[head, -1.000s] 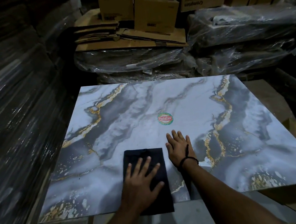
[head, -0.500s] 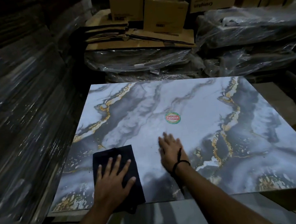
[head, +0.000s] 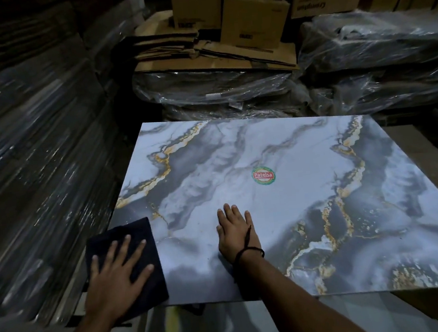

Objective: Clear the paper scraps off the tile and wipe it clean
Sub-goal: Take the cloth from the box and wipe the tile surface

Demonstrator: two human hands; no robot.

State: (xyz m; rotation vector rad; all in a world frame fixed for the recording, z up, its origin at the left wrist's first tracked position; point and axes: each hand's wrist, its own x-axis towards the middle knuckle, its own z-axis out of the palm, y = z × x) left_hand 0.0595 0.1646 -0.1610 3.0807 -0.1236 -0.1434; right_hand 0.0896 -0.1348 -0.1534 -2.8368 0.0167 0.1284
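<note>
A large glossy tile (head: 310, 210) with grey, white and gold marbling lies flat in front of me. A round red and green sticker (head: 263, 176) sits near its middle. My left hand (head: 116, 277) presses flat, fingers spread, on a dark folded cloth (head: 139, 235) at the tile's near left corner; the cloth hangs partly over the left edge. My right hand (head: 236, 233) rests flat on the tile, fingers straight and together, a black cord round its wrist. I see no paper scraps on the tile.
Plastic-wrapped stacks (head: 31, 170) rise along the left. Wrapped bundles (head: 363, 66) and flattened cardboard (head: 212, 51) with brown boxes (head: 254, 15) on top stand behind the tile. A brown surface (head: 425, 151) lies to the right of the tile.
My left hand has slid the cloth leftward from the near middle to the tile's near left corner. My right hand has stayed flat on the tile, its fingers now closer together.
</note>
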